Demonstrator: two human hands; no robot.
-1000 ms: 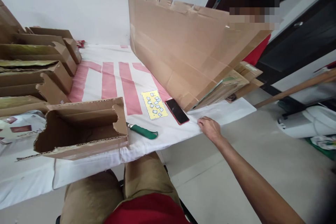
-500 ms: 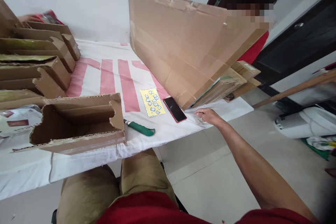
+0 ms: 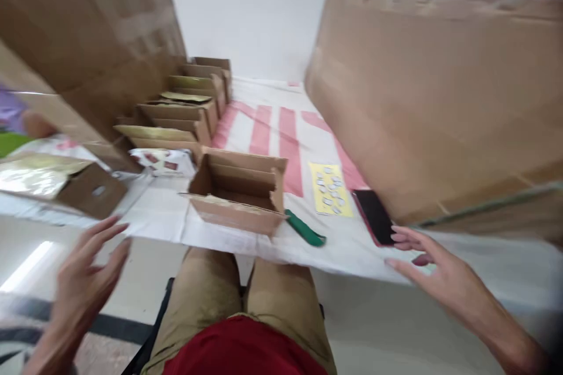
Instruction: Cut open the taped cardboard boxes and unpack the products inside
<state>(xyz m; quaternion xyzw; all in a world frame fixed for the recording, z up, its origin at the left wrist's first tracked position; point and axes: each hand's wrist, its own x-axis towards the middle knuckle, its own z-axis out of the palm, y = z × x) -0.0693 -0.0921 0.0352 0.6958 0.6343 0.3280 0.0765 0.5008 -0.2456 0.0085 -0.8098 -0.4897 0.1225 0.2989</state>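
In the head view my left hand (image 3: 90, 266) hangs in the air just off the table's front edge, fingers apart and holding nothing. My right hand (image 3: 424, 258) is over the front edge at the right, also empty with its fingers spread, close to a black phone (image 3: 375, 217) in a red case. An open-topped cardboard box (image 3: 237, 214) stands between the hands at the front edge. Against its right side lies a green-handled cutter (image 3: 305, 228), its blade end hidden. A yellow sheet with small pale shapes (image 3: 331, 189) lies left of the phone.
Tall cardboard panels rise at the left (image 3: 101, 41) and right (image 3: 440, 88). A row of open boxes (image 3: 206, 99) runs along the left one, with a white printed packet (image 3: 165, 161) in front. Another box (image 3: 88, 190) lies at far left, near a person's purple sleeve (image 3: 11, 111).
The view has swung left. My left hand has come into sight, empty. My right hand, earlier beside the right panel with its fingers bent, now has its fingers spread near the phone.
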